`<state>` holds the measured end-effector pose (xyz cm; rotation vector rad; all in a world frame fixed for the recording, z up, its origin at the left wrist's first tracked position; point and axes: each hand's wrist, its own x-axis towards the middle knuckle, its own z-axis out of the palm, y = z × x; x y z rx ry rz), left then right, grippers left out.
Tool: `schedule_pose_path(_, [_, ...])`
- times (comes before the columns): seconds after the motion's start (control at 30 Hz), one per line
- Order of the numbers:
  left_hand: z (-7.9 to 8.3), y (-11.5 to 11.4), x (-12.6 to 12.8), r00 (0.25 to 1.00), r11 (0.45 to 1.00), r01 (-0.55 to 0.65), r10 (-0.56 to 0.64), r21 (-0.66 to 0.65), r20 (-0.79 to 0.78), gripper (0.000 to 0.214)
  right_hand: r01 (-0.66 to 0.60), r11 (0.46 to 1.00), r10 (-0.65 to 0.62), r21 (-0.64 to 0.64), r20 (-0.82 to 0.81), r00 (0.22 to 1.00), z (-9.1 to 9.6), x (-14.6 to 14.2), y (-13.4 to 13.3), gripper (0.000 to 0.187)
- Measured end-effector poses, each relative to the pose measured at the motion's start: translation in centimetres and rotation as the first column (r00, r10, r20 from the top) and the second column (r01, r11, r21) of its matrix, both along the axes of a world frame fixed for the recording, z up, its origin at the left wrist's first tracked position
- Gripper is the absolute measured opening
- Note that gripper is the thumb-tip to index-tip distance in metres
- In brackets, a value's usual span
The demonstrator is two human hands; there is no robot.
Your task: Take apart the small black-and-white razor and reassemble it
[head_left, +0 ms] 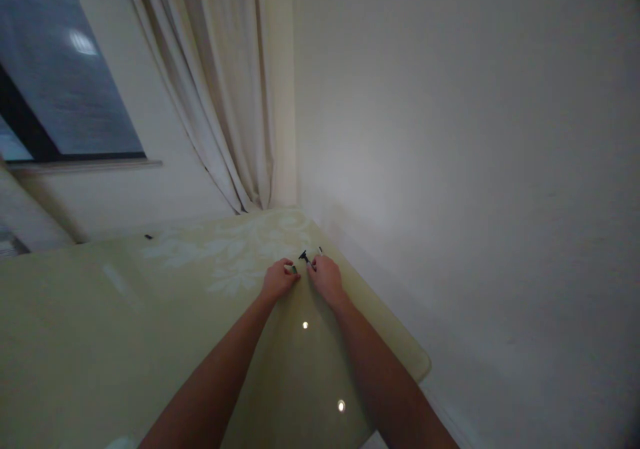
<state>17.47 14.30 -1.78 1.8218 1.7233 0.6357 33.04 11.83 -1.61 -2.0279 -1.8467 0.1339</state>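
Note:
My right hand (327, 279) is closed around the handle of a razor (303, 256), a small tool with a black T-shaped head pointing up and left. Just left of it, my left hand (280, 280) pinches a small dark green piece (295, 270) between thumb and fingers; its kind is too small to make out. The two hands are close together but apart, over the far right corner of the table. A short dark-and-white thing (321, 250) shows just beyond my right hand, and I cannot tell whether it is separate from the razor.
A glossy pale green table (150, 342) with a white floral pattern runs to the wall (450, 169) on the right. A small black object (149, 237) lies near its far edge. Beige curtains (225, 69) hang behind, beside a dark-framed window (75, 69).

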Motion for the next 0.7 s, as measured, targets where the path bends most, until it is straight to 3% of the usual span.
schedule_pose_path(0.2, [0.4, -1.3, -0.8, 0.998, 1.000, -0.012, 0.013, -0.009, 0.054, 0.055, 0.136, 0.987, -0.123, 0.083, -0.142, 0.982, 1.0, 1.4, 0.2, 0.021])
schedule_pose_path(0.37, [-0.6, -6.5, -4.5, 0.977, 0.992, 0.111, -0.120, 0.060, 0.175, 0.032, 0.248, 0.967, -0.233, 0.053, -0.203, 0.951, 1.7, 2.3, 0.0, 0.025])
schedule_pose_path(0.43, [-1.1, -9.3, -6.3, 0.963, 0.984, 0.156, -0.171, 0.088, 0.206, 0.032, 0.254, 0.966, -0.243, 0.040, -0.180, 0.953, 1.6, 2.3, 0.0, 0.026])
schedule_pose_path(0.53, [-1.5, -12.5, -8.0, 0.964, 0.987, 0.129, -0.147, 0.092, 0.221, 0.046, 0.231, 0.972, -0.226, 0.029, -0.117, 0.967, 1.4, 2.0, 0.1, 0.025])
schedule_pose_path(0.7, [-1.4, -13.5, -8.0, 0.963, 0.986, 0.089, -0.120, 0.138, 0.241, 0.061, 0.184, 0.982, -0.181, 0.037, -0.070, 0.981, 0.9, 1.3, 0.0, 0.024])
